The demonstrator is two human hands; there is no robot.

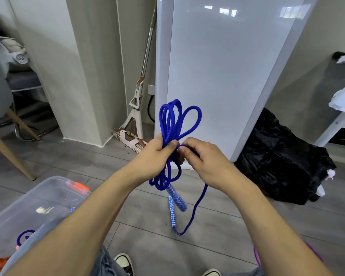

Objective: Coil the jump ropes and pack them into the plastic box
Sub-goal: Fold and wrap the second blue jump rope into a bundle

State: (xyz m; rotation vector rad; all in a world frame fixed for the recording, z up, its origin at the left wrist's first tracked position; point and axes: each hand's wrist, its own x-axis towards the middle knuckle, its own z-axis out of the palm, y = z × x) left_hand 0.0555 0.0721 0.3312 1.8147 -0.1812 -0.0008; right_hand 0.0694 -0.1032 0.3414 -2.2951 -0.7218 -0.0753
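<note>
Blue braided jump rope (170, 124), gathered into long loops, stands above the left hand (154, 154), whose fingers curl tightly round the bundle; the right hand (202, 160) pinches one strand just beside it; two checkered blue-and-white handles (176, 200) dangle below, over grey wood-grain floor (147, 232); a clear plastic box (28, 208) sits at lower left, holding another blue coil.

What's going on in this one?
A person is bundling a blue jump rope. The left hand grips the gathered loops, while the right hand pinches a strand at the bundle's middle. Both handles dangle below. The plastic box sits on the floor at lower left, with another blue rope already inside.
</note>
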